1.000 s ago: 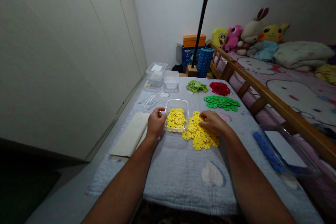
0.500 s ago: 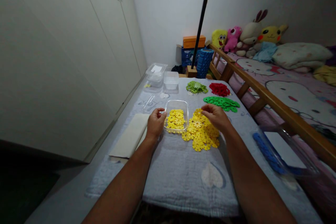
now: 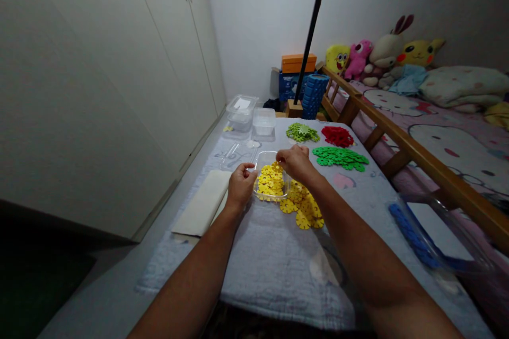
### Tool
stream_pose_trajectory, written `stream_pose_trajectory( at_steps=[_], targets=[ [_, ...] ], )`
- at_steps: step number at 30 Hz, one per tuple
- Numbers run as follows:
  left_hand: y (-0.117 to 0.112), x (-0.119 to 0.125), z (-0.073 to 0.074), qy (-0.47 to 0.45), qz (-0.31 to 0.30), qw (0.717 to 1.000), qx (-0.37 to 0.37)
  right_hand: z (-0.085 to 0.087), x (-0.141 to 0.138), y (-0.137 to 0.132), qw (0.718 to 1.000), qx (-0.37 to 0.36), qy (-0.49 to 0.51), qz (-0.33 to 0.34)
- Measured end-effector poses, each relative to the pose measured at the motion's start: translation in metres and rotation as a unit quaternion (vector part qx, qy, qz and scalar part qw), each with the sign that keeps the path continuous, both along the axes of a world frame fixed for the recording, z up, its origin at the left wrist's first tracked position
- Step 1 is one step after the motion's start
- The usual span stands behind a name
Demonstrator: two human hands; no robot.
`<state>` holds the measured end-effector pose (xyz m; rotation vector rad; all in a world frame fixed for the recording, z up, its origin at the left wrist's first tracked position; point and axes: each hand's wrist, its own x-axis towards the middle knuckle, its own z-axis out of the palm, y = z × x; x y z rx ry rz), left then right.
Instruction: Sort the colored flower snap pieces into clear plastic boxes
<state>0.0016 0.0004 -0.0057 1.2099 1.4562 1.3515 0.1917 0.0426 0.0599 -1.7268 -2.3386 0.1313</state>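
Note:
My left hand [image 3: 241, 186] pinches the left rim of a clear plastic container [image 3: 261, 159] standing on the cloth. Several yellow flower-shaped discs [image 3: 269, 184] lie inside it. Above the container's right side, my right hand [image 3: 297, 163] is closed on a yellow disc [image 3: 277, 166] between thumb and fingers. Beneath my right forearm is a loose pile of yellow discs [image 3: 305, 212], partly hidden by the arm.
Light green [image 3: 302, 132], red [image 3: 337, 136] and green discs [image 3: 340, 158] lie in piles at the back right. Clear containers [image 3: 264, 121] stand farther back. A folded cream sheet [image 3: 201, 206] is at left; a box with blue pieces [image 3: 411, 235] at right.
My right hand has moved left from the yellow pile to over the container, carrying a yellow disc. My left hand stays at the container's rim. The view has shifted slightly.

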Motion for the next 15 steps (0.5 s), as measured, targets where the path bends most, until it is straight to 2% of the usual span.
stream_pose_trajectory(
  at_steps=[4,9,12,15],
  targets=[
    [0.001,0.000,0.000,0.007,0.002,1.000,0.000,-0.003,0.008,0.003,1.000,0.009,-0.001,-0.022],
    [0.001,0.000,-0.001,0.004,0.006,1.000,-0.009,-0.012,0.054,0.003,0.995,0.031,0.064,-0.070],
    [0.000,0.000,-0.001,0.009,0.010,1.000,-0.008,-0.024,0.083,0.002,0.994,0.001,0.064,-0.086],
    [0.000,0.000,-0.002,0.017,0.011,1.000,-0.003,-0.040,0.100,0.001,0.993,-0.051,0.043,-0.101]
  ],
)
